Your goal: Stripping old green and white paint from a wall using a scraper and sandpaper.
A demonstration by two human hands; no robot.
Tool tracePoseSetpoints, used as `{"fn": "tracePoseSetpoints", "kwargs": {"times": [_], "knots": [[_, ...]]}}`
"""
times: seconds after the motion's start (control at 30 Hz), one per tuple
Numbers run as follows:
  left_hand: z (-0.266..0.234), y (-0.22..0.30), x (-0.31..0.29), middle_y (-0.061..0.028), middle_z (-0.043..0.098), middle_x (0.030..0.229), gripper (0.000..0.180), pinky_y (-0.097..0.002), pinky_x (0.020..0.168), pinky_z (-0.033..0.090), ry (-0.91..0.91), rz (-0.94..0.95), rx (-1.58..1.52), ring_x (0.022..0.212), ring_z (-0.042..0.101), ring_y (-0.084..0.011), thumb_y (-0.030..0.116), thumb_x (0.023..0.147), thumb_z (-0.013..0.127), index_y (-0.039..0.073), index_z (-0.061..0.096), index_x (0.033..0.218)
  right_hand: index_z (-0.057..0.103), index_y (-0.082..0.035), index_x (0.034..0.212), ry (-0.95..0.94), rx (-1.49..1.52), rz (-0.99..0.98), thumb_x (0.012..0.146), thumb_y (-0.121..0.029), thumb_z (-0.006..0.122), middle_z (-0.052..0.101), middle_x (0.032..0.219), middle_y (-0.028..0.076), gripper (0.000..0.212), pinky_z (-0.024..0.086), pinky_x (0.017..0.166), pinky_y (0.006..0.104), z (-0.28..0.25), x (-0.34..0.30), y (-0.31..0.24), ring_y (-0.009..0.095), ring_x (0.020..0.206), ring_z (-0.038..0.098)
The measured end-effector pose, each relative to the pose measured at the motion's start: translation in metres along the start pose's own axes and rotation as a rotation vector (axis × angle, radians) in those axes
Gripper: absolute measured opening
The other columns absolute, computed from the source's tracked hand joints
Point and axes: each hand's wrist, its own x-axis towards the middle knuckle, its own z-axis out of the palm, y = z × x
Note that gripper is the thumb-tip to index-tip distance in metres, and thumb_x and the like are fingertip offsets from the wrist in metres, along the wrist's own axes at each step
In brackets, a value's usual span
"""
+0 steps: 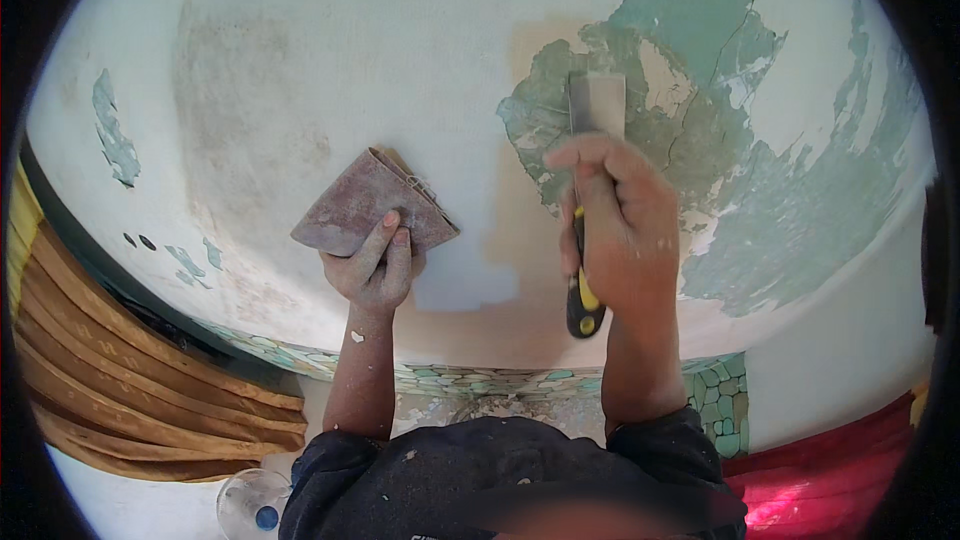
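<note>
In my left hand (375, 268) is a folded sheet of worn, reddish-brown sandpaper (350, 202), its frayed edge facing right. My fingers and thumb pinch it from below, in front of the wall (420, 70). My right hand (625, 215) grips a putty knife (597, 105) with a flat metal blade and a black-and-yellow handle. The blade points up, over a patch of peeling green paint (545, 105); whether it touches the wall I cannot tell. Around the patch the coating has ragged, lifted edges, and a crack runs down to its right.
An orange-brown curtain (130, 370) hangs at the left, and a red cloth (830, 470) lies at the lower right. Below the wall runs a band of green stone-patterned tiles (720, 405). Pale flakes lie on the floor (500, 407). A clear round container (250, 500) stands at lower left.
</note>
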Motion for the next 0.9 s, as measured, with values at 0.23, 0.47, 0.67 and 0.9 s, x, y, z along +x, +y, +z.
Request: {"fn": "tracePoseSetpoints", "kwargs": {"times": [0.23, 0.47, 0.67, 0.9], "knots": [[0.01, 0.003, 0.005, -0.0154, 0.068, 0.103, 0.025, -0.0389, 0.081, 0.052, 0.013, 0.025, -0.046, 0.091, 0.065, -0.0305, 0.001, 0.073, 0.072, 0.009, 0.076, 0.096, 0.062, -0.004, 0.097, 0.049, -0.068, -0.079, 0.099, -0.002, 0.04, 0.05, 0.059, 0.002, 0.023, 0.035, 0.035, 0.0216, 0.003, 0.025, -0.011, 0.006, 0.037, 0.043], [0.008, -0.001, 0.004, -0.0153, 0.068, 0.103, 0.025, -0.0389, 0.081, 0.053, 0.027, 0.049, -0.015, 0.091, 0.065, -0.0302, 0.002, 0.072, 0.074, 0.009, 0.076, 0.096, 0.062, -0.003, 0.096, 0.025, 0.033, -0.034, 0.1, -0.002, 0.041, 0.05, 0.06, 0.002, 0.022, 0.035, 0.036, 0.0206, 0.004, 0.006, 0.006, 0.006, 0.038, 0.044], [0.009, 0.002, 0.003, -0.0151, 0.068, 0.103, 0.025, -0.038, 0.081, 0.052, 0.03, 0.031, -0.003, 0.091, 0.065, -0.0302, 0.001, 0.072, 0.074, 0.009, 0.077, 0.095, 0.061, -0.003, 0.097, -0.023, 0.079, -0.095, 0.099, -0.001, 0.04, 0.05, 0.061, 0.002, 0.021, 0.034, 0.036, 0.0206, 0.006, 0.023, 0.004, 0.005, 0.039, 0.043], [0.008, 0.002, 0.004, -0.0153, 0.069, 0.102, 0.025, -0.0388, 0.082, 0.052, -0.001, 0.022, -0.019, 0.09, 0.066, -0.0306, 0.001, 0.072, 0.073, 0.009, 0.077, 0.095, 0.06, -0.003, 0.096, -0.006, 0.069, -0.108, 0.098, 0.003, 0.04, 0.05, 0.061, 0.002, 0.021, 0.033, 0.036, 0.0209, 0.012, 0.025, -0.002, 0.005, 0.038, 0.041]]}}
